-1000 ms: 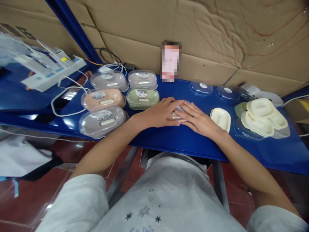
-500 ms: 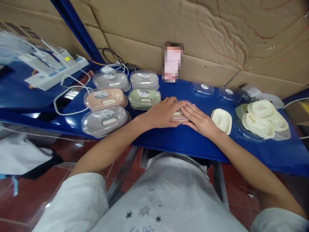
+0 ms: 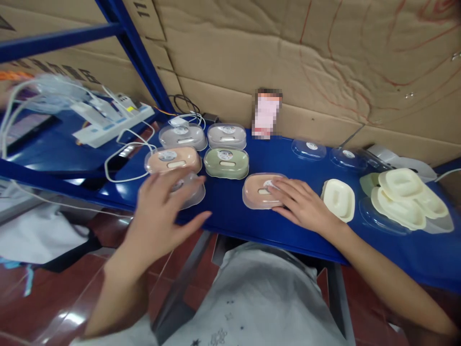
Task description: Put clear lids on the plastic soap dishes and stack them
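Observation:
A pink soap box with a clear lid lies on the blue shelf in front of me. My right hand rests flat on its right end, fingertips on the lid. My left hand hovers in the air to the left, fingers spread and empty, blurred by motion, in front of a grey lidded box. Beyond it stand a pink box, a green box and two grey boxes.
A cream insert tray lies right of my right hand. More cream trays are stacked at the far right. Two clear lids sit by the cardboard wall. A power strip and white cables occupy the left.
My left hand has lifted off the pink box and swung left toward the grey box. My right hand stays on the pink box. The camera has tilted up.

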Demonstrator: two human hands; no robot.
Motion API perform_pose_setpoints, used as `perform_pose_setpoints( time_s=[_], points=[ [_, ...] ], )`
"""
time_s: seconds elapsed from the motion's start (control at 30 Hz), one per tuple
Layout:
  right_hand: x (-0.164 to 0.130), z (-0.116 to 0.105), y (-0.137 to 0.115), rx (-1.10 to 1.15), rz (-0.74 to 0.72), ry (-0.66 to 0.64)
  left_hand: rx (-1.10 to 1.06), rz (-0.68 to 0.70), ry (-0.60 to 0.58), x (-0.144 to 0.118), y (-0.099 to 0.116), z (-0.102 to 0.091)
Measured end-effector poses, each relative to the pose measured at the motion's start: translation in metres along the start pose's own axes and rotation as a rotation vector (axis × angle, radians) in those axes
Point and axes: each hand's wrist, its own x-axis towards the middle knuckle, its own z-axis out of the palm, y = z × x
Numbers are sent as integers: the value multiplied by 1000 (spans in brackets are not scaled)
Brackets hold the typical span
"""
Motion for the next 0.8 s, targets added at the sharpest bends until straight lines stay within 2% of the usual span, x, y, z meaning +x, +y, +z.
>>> perform_pose_setpoints(
  time_s=[0.07, 0.13, 0.2, 0.3, 0.5, 0.7, 0.8],
  points=[
    [8, -1, -15, -14, -64, -9, 47, -156, 8, -35, -34, -5],
    [20, 1, -31, -38, -121, -17, 38, -280, -46, -61, -62, -1],
    [34, 7, -43, -67, -152, -18, -24, -360, -109, -76, -80, 8],
    [56, 16, -52, -85, -151, -5, -120, -399, -144, -80, -94, 20],
    [81, 28, -36, -65, -116, -13, -160, -376, -152, -70, -102, 25],
    [93, 33, -22, -30, -33, -53, -81, -371, -195, -55, -84, 22],
    [89, 26, -17, -9, 4, -53, -88, -371, -149, -56, -76, 23]
  ],
)
